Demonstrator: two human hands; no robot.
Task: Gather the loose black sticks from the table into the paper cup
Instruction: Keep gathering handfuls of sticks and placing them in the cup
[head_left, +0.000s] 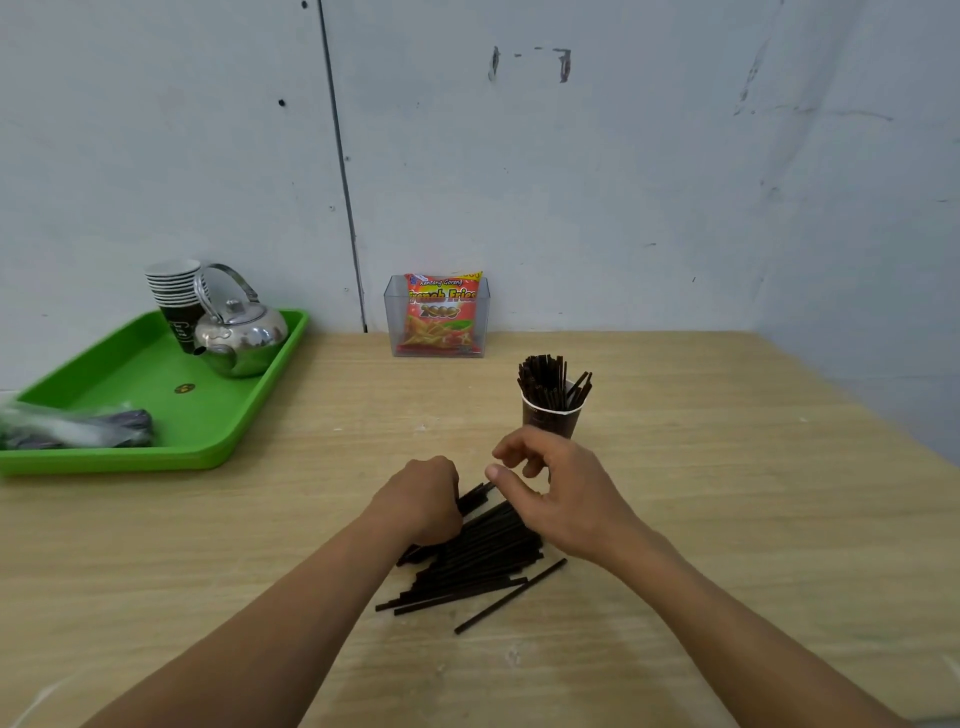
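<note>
— What's the room like from where you stand?

— Plain. A pale wall (623, 182), scuffed and marked, with a dark seam (337, 156) running down to the back edge of the worktop (727, 519). That's light wood grain, a bit scratched, and it runs into a corner on the right.

— And where are the sticks?

— The loose black sticks (483, 561) lie in a heap near the front middle, mostly pointing the same slanted way. One single stick (511, 595) lies just off the heap's near edge. The paper cup (550, 418) stands upright just behind the heap, with a bundle of upright sticks (550, 379) poking out of its top.

— The hands?

— The left hand (421, 499) has its fingers curled round a bunch at the heap's left end. The right hand (561, 493) hovers over the heap just in front of the cup, thumb out and fingers loosely bent, with nothing in it that I can see.

— Anything else?

— A green tray (260, 395) at the far left carries a shiny kettle (241, 332) and a stack of cups (174, 296). A clear box (483, 312) against the wall holds a snack packet (441, 312).
</note>
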